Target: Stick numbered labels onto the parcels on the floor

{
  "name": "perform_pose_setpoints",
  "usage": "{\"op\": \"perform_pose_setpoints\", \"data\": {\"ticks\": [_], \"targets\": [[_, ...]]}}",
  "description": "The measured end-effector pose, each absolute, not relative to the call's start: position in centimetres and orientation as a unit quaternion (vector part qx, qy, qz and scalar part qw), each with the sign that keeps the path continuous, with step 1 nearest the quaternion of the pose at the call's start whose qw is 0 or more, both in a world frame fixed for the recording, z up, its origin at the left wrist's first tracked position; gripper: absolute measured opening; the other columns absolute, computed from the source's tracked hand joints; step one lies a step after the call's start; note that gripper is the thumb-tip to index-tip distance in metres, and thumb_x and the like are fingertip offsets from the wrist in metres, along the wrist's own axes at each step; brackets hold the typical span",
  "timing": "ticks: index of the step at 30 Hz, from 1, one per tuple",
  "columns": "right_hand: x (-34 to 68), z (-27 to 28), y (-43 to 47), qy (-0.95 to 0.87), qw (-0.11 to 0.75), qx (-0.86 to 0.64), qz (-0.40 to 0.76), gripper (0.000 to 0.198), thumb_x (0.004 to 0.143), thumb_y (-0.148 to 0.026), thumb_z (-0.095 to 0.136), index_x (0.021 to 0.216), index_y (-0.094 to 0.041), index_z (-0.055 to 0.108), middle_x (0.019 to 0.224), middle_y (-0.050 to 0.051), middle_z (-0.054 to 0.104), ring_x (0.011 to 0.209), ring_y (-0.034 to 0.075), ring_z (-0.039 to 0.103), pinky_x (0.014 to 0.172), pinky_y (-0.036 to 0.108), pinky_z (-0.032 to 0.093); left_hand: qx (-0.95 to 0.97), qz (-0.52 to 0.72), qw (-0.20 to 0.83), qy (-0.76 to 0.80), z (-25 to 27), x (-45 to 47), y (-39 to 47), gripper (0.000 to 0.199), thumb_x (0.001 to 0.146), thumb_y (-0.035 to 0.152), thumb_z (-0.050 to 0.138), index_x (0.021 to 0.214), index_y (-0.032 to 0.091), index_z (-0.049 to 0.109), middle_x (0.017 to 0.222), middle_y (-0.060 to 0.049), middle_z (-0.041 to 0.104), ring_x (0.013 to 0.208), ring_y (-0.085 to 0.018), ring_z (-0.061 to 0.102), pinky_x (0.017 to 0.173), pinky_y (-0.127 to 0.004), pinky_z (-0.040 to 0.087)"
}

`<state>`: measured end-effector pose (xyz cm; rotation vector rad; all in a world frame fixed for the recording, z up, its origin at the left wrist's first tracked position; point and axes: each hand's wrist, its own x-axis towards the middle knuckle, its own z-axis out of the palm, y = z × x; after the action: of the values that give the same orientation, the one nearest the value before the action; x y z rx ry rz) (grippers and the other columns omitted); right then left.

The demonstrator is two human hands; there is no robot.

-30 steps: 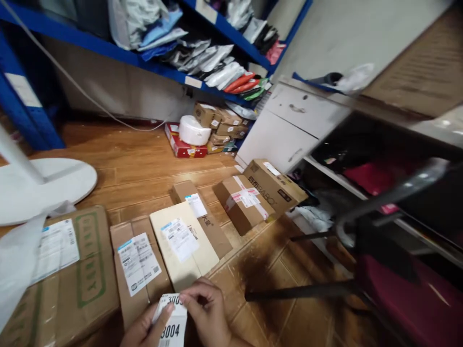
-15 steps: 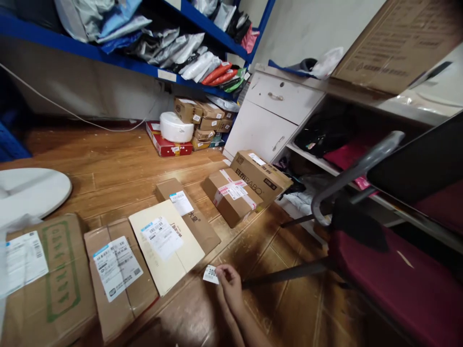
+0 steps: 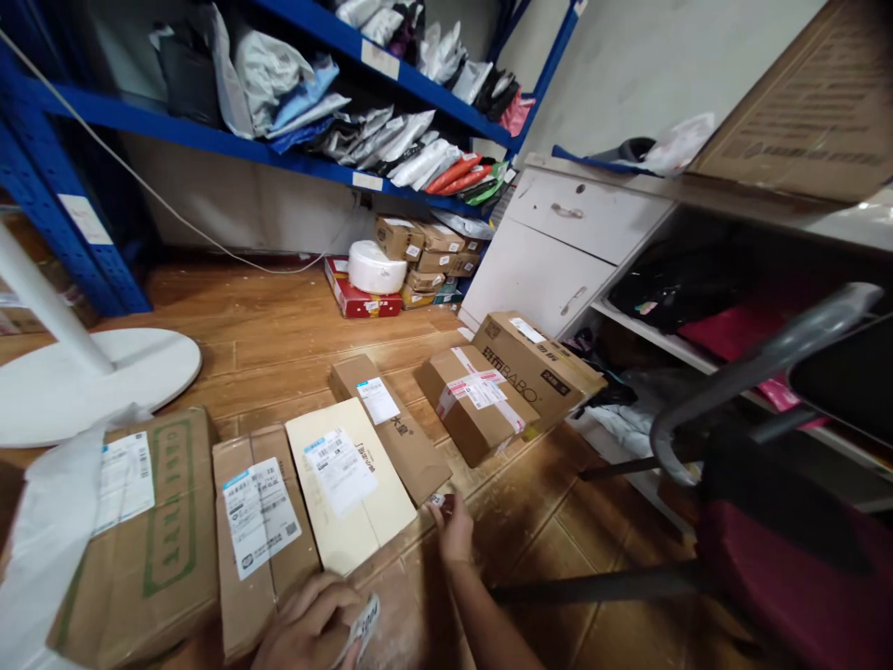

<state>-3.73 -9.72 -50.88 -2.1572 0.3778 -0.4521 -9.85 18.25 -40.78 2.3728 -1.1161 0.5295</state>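
In the head view, the left hand (image 3: 307, 625) has its grip closed on a curled number strip (image 3: 364, 629) printed 3004, low in the view, over the near end of a brown box (image 3: 279, 596). The right hand (image 3: 455, 530) reaches forward, its grip pinching a small label (image 3: 437, 500) by the near end of the long box (image 3: 411, 447); whether the label touches that box I cannot tell. Just left of the long box, a cream box (image 3: 387, 502) overlaps its edge. Left of the brown box lies a carton (image 3: 115, 577) with green print. Beyond the right hand, a taped box (image 3: 446, 377) stands against a larger box (image 3: 558, 377). All these boxes rest on the wooden floor (image 3: 272, 358).
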Motion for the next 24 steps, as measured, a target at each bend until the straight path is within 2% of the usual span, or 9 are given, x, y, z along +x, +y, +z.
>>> {"op": "perform_pose_setpoints", "data": {"ticks": [2,4,6,12,15,17,19,22,24], "targets": [[-3.3,-50.3,-10.4,0.149,0.403,-0.885,-0.178,0.053,0.076,-0.033,0.058,0.124,-0.011,0.049,0.109,0.018,0.061,0.097,0.031,0.062,0.082,0.045,0.05,0.866,0.224,0.23,-0.383,-40.7,-9.7,18.2,0.005,0.074,0.022,0.06,0.071,0.025,0.062,0.113,-0.002,0.065,0.115,-0.022,0.05,0.09,-0.031,0.045],[-2.7,-49.5,-11.1,0.133,0.365,-0.905,-0.173,0.069,0.07,-0.028,0.063,0.132,-0.007,0.041,0.136,0.026,0.042,0.125,0.038,0.043,0.099,0.052,0.038,0.878,0.222,0.251,-0.342,-41.0,-9.8,18.0,0.014,0.076,0.022,0.057,0.062,0.024,0.059,0.128,-0.003,0.057,0.13,-0.026,0.035,0.096,-0.037,0.041],[-2.0,-48.7,-11.8,0.1,0.335,-0.924,-0.154,0.074,0.065,-0.02,0.066,0.134,-0.008,0.04,0.146,0.024,0.031,0.136,0.036,0.026,0.109,0.051,0.027,0.894,0.193,0.271,-0.299,-41.4,-10.2,17.7,0.02,0.078,0.02,0.052,0.059,0.022,0.057,0.135,-0.004,0.051,0.135,-0.027,0.028,0.1,-0.041,0.039],[1.2,-46.7,-13.3,0.02,0.283,-0.957,-0.056,0.07,0.056,-0.001,0.054,0.123,-0.021,0.056,0.119,0.012,0.063,0.108,0.029,0.059,0.091,0.039,0.048,0.904,0.177,0.273,-0.276,-41.2,-10.6,17.1,0.023,0.076,0.016,0.053,0.054,0.02,0.054,0.137,-0.005,0.051,0.135,-0.028,0.03,0.103,-0.043,0.039],[1.0,-45.2,-13.2,0.033,0.264,-0.961,-0.071,0.05,0.065,-0.003,0.047,0.11,-0.015,0.064,0.11,0.017,0.065,0.105,0.032,0.059,0.092,0.045,0.044,0.894,0.196,0.309,-0.258,-40.9,-10.4,17.4,0.016,0.079,0.019,0.054,0.065,0.022,0.061,0.124,-0.007,0.061,0.128,-0.026,0.041,0.103,-0.042,0.04],[-0.9,-43.9,-12.0,0.054,0.258,-0.959,-0.106,0.042,0.074,-0.007,0.039,0.109,-0.01,0.063,0.112,0.023,0.061,0.108,0.033,0.055,0.096,0.049,0.04,0.866,0.187,0.358,-0.294,-40.9,-10.3,17.7,0.012,0.081,0.019,0.054,0.079,0.023,0.065,0.111,-0.006,0.067,0.114,-0.022,0.053,0.094,-0.033,0.046],[-4.2,-42.5,-9.8,0.054,0.283,-0.949,-0.132,0.037,0.083,-0.017,0.037,0.112,-0.01,0.06,0.11,0.022,0.059,0.106,0.031,0.054,0.094,0.047,0.041,0.832,0.137,0.417,-0.339,-40.9,-10.2,17.9,0.013,0.083,0.019,0.051,0.084,0.023,0.064,0.095,-0.005,0.069,0.093,-0.017,0.06,0.079,-0.025,0.049],[-9.4,-40.8,-5.5,-0.096,0.5,-0.86,-0.016,0.031,0.089,-0.034,0.044,0.112,-0.024,0.063,0.102,0.011,0.063,0.095,0.025,0.057,0.083,0.038,0.046,0.802,-0.009,0.513,-0.305,-40.8,-10.4,17.7,0.026,0.089,0.027,0.042,0.074,0.021,0.063,0.075,-0.003,0.065,0.071,-0.014,0.059,0.064,-0.022,0.046],[-11.7,-40.1,-3.2,-0.103,0.591,-0.8,0.023,0.024,0.084,-0.04,0.056,0.096,-0.024,0.069,0.08,0.005,0.061,0.063,0.016,0.053,0.058,0.028,0.043,0.779,-0.111,0.568,-0.242,-40.7,-10.7,17.2,0.037,0.091,0.034,0.037,0.068,0.019,0.062,0.07,-0.003,0.063,0.067,-0.015,0.057,0.062,-0.023,0.043]]}}
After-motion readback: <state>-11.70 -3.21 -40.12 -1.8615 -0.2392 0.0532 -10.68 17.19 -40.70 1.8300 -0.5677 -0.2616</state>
